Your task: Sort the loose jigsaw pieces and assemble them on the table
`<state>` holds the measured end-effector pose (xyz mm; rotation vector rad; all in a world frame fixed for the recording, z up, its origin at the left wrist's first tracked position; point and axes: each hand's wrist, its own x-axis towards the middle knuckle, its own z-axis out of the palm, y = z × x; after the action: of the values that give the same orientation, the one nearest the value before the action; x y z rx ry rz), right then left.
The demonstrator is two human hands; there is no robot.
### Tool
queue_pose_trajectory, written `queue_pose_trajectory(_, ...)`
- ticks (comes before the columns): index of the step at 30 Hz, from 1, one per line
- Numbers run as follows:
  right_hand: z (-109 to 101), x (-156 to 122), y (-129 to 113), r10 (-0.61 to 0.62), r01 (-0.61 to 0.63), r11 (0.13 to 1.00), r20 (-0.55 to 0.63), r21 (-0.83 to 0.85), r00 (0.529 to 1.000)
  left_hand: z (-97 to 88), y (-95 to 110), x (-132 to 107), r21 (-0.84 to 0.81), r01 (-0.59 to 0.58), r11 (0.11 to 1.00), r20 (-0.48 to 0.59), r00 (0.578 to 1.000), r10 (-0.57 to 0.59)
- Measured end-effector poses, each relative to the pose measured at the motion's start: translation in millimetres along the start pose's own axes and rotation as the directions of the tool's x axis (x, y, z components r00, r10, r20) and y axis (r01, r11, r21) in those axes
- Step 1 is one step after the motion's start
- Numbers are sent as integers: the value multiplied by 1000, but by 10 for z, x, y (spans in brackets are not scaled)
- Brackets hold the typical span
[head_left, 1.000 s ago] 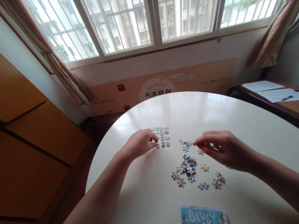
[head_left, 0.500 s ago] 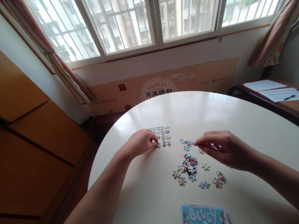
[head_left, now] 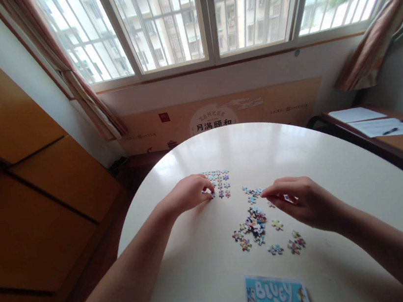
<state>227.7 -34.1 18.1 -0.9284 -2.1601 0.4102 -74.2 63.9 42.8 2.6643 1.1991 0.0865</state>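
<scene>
My left hand is at the left side of small jigsaw pieces laid out in rows. Its thumb and fingers are closed on a jigsaw piece at the near left corner of those rows. My right hand hovers low over the table, thumb and fingertips pinched together beside a small cluster of blue jigsaw pieces. Whatever lies between those fingertips is too small to make out. Between my hands, nearer to me, is a heap of mixed jigsaw pieces.
Everything lies on a round white table. Loose pieces are scattered right of the heap, with a yellow-green piece among them. A blue "Bluey" picture card lies at the near edge. Papers rest on a wooden desk at right.
My left fingers have shifted slightly at the near left corner of the rows, with the piece there moving a little. My right hand stays almost still.
</scene>
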Motion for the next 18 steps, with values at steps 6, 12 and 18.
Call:
queue_pose_trajectory(6,9,-13,17,17,-18,1000,17,4,1000,-15,-21,-8,-12,-1,1000,-3,1000,1)
queue_pose_trajectory(12,7,-12,10,28,-28,1000,6,8,1000,9,27,-9,-35,-6,999,-39,999,5)
queue_pose_trajectory(18,16,5,-21,24,-24,1000,11,13,1000,108,137,31,-14,12,1000,-94,995,-14)
